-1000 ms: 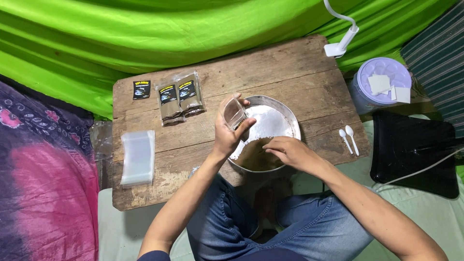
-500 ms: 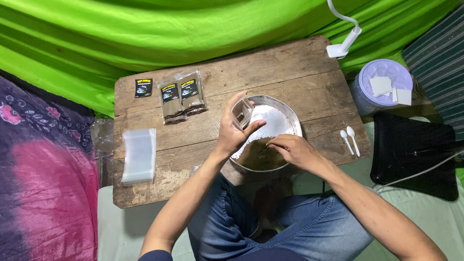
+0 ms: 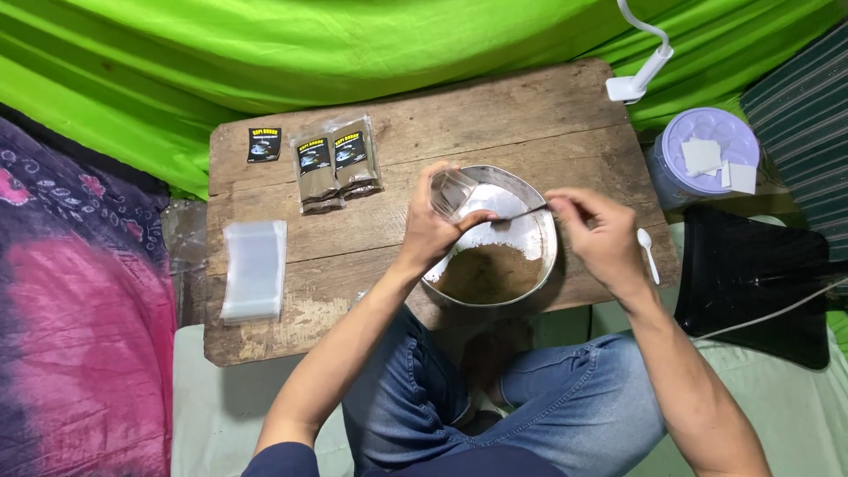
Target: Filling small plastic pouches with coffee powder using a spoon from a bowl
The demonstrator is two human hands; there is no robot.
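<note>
Over the metal bowl (image 3: pixel 491 237) of brown and white powder at the table's (image 3: pixel 353 256) four o'clock edge, the left hand (image 3: pixel 435 231) pinches a clear bag (image 3: pixel 451 193) tilted open toward the spoon (image 3: pixel 521 213), which the right hand's (image 3: pixel 599 237) fingers pinch level, seemingly so nothing spills.

A worn wooden table (image 3: pixel 495 115) stands before draped green cloth (image 3: pixel 309 53).

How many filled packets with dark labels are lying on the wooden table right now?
3. All lie at the table's far left: a small black packet nearest the corner, then two longer packets side by side, one beside it and another to its right. None looks hidden.
</note>
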